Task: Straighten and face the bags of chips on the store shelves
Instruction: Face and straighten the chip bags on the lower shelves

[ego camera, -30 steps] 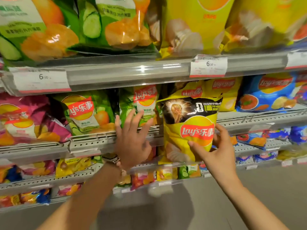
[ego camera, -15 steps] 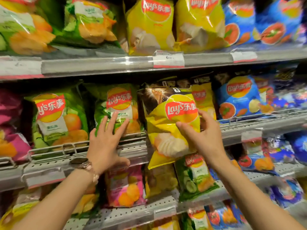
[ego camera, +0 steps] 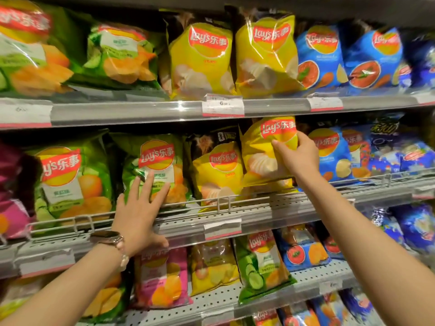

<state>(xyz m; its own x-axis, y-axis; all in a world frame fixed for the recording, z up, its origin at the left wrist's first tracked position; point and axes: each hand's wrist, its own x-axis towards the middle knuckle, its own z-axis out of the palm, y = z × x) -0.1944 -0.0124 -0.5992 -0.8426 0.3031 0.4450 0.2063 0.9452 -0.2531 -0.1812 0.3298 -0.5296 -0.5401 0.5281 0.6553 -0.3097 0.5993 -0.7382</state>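
A watch (ego camera: 107, 236) was worn on the left wrist. The left hand (ego camera: 138, 212) was laid flat, fingers spread, against a green chip bag (ego camera: 155, 165) behind the wire rail (ego camera: 247, 196) of the middle shelf. Further in, a yellow chip bag (ego camera: 261, 158) was gripped near its top by the right hand (ego camera: 297, 154), tilted, its base on that shelf beside a blue bag (ego camera: 332, 151).
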